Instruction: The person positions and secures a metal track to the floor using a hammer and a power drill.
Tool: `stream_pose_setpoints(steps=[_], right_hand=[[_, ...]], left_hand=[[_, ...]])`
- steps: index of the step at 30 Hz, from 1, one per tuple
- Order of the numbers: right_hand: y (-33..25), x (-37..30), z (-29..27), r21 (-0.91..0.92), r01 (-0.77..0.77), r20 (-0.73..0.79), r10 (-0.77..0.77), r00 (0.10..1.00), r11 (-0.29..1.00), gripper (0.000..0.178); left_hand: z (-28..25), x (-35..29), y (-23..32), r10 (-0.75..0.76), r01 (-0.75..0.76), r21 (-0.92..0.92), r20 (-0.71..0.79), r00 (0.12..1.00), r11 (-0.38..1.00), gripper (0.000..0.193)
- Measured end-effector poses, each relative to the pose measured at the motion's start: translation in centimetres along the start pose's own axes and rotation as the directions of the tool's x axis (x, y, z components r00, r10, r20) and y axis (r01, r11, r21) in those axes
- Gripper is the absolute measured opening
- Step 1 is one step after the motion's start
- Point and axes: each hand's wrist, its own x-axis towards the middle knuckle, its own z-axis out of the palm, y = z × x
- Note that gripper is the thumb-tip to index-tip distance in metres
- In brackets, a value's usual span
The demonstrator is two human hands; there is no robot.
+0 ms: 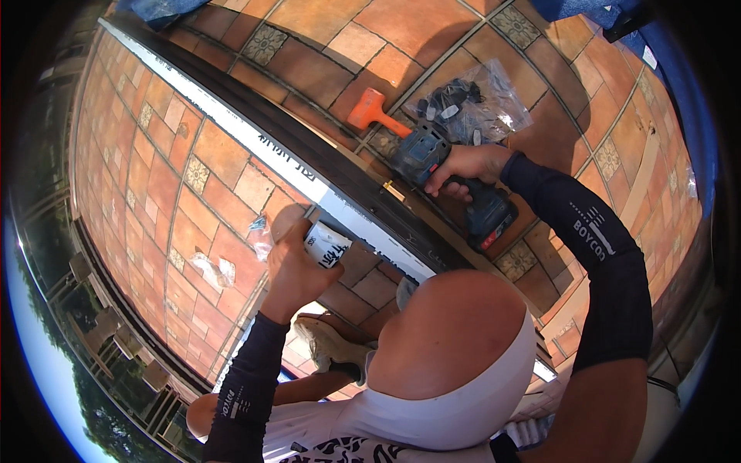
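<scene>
My right hand (475,174) is wrapped round the grip of a dark blue cordless drill (421,150), which has a black battery with a red patch. The drill is over the far side of a long dark bar with white printed film (255,135), which slants from the far left to just before my knee. On the near side of that bar, my left hand (297,262) is closed round a white piece with black marks (328,243). Its full shape is partly hidden by my fingers. An orange T-shaped tool, like a mallet (374,110), shows beyond the drill.
A clear plastic bag of dark small parts (471,104) lies beyond the drill. Crumpled clear plastic (214,270) is on the tiled floor at left. A cardboard strip (642,174) lies at far right, near blue fabric (687,100). My bent knee (455,332) rises close to the bar's end.
</scene>
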Motion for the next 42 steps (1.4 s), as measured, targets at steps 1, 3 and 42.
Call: stream_pose_setpoints(steps=[1,3,42], right_hand=[[0.1,0.1,0.1,-0.001,0.001,0.001,-0.001,1.000,1.000,0.024],[0.4,0.2,0.1,0.096,-0.034,-0.001,0.034,0.999,0.995,0.017],[0.9,-3.8,-1.4,-0.054,0.186,-0.204,-0.193,0.960,0.981,0.024]], left_hand=[[0.1,0.0,-0.1,0.014,-0.014,-0.002,-0.022,1.000,1.000,0.061],[0.1,0.1,-0.3,0.023,-0.023,-0.007,-0.012,1.000,1.000,0.062],[-0.4,0.1,-0.2,0.025,-0.025,-0.012,0.040,0.999,1.000,0.058]])
